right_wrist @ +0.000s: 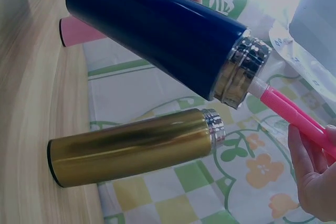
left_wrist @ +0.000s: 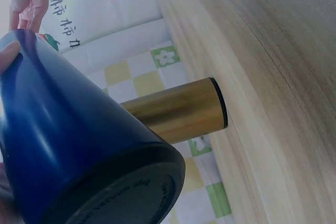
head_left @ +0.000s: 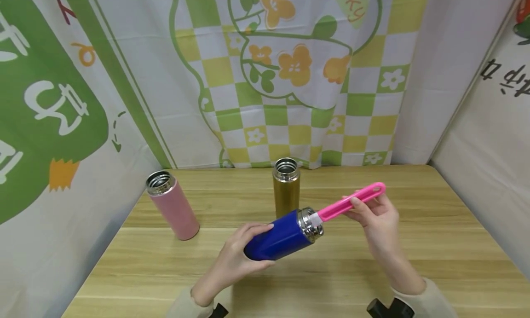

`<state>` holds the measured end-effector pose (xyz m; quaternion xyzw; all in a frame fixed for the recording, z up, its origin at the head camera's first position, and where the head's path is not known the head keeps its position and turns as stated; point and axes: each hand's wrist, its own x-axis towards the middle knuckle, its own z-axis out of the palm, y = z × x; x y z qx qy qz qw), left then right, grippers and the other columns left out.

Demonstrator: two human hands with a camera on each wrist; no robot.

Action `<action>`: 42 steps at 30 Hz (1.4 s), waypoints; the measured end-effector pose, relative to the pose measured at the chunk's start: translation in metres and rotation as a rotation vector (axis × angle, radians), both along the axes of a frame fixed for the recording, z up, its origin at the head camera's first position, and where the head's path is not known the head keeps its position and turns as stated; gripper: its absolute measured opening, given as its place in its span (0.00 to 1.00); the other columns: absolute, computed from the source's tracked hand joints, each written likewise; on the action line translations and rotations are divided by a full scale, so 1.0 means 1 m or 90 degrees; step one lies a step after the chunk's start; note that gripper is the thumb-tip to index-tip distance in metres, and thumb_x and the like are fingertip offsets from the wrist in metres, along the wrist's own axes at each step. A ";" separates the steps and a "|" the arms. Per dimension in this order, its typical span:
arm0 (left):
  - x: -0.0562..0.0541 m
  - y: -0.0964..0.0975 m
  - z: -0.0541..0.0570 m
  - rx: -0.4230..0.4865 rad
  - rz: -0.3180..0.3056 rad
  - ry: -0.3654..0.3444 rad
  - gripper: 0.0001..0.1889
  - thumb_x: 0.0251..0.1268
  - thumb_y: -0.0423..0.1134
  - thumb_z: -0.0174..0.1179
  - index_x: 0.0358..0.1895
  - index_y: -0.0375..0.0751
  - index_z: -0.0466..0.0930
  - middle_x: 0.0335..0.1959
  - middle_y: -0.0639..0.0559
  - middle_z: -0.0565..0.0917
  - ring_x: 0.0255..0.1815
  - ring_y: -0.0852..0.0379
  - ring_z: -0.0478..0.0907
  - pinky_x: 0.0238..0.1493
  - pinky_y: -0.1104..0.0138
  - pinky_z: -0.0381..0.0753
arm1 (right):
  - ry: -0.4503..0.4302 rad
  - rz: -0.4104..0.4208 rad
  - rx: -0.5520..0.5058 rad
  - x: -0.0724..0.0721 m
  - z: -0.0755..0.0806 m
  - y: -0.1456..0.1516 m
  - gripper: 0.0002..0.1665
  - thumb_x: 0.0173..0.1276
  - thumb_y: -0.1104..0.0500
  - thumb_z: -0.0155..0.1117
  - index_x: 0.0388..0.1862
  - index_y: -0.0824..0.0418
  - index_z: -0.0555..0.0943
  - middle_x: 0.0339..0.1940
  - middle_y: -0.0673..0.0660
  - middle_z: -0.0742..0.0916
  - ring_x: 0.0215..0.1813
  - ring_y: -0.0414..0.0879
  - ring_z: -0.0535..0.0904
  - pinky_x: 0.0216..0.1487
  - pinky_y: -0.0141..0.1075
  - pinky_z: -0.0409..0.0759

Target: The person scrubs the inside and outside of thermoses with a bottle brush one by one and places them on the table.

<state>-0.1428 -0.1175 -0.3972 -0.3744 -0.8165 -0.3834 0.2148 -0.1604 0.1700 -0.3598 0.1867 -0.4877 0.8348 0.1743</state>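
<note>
A blue vacuum flask [head_left: 278, 237] with a bare metal neck is gripped around its body by my left hand [head_left: 238, 256]. It is tilted, its mouth pointing up and to the right, lidless. My right hand [head_left: 378, 219] pinches the pink handle [head_left: 352, 202] of a brush-like tool between thumb and fingers. The tool's pale shaft [right_wrist: 257, 87] enters the flask's mouth, and its far end is hidden inside. Behind the blue flask stands a gold flask [head_left: 286, 189], upright and open-topped. In the left wrist view the blue flask's dark base [left_wrist: 126, 192] faces the camera.
A pink flask [head_left: 175, 210], also lidless, stands at the left of the wooden table [head_left: 434, 244]. Printed cloth curtains [head_left: 298, 124] hang along the back and both sides of the table. Black wrist cameras [head_left: 391, 308] sit by the sleeves.
</note>
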 end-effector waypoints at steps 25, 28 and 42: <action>0.005 -0.004 -0.002 -0.027 0.019 -0.014 0.38 0.32 0.41 0.74 0.57 0.50 0.69 0.48 0.52 0.74 0.48 0.54 0.73 0.43 0.57 0.76 | 0.013 -0.003 -0.131 0.004 0.030 0.028 0.09 0.59 0.80 0.48 0.38 0.76 0.72 0.31 0.65 0.83 0.35 0.54 0.82 0.37 0.43 0.75; 0.005 -0.005 -0.002 -0.030 0.017 -0.012 0.39 0.32 0.41 0.74 0.57 0.50 0.69 0.48 0.52 0.74 0.47 0.54 0.74 0.42 0.57 0.76 | 0.011 -0.008 -0.131 0.005 0.032 0.031 0.09 0.59 0.79 0.48 0.38 0.76 0.72 0.31 0.65 0.83 0.35 0.55 0.82 0.37 0.44 0.74; 0.006 -0.009 -0.002 -0.042 0.010 0.002 0.39 0.33 0.42 0.73 0.57 0.50 0.69 0.48 0.52 0.74 0.47 0.54 0.74 0.41 0.57 0.76 | 0.010 -0.001 -0.153 0.006 0.037 0.045 0.10 0.59 0.80 0.48 0.38 0.76 0.74 0.31 0.67 0.82 0.35 0.56 0.82 0.37 0.44 0.75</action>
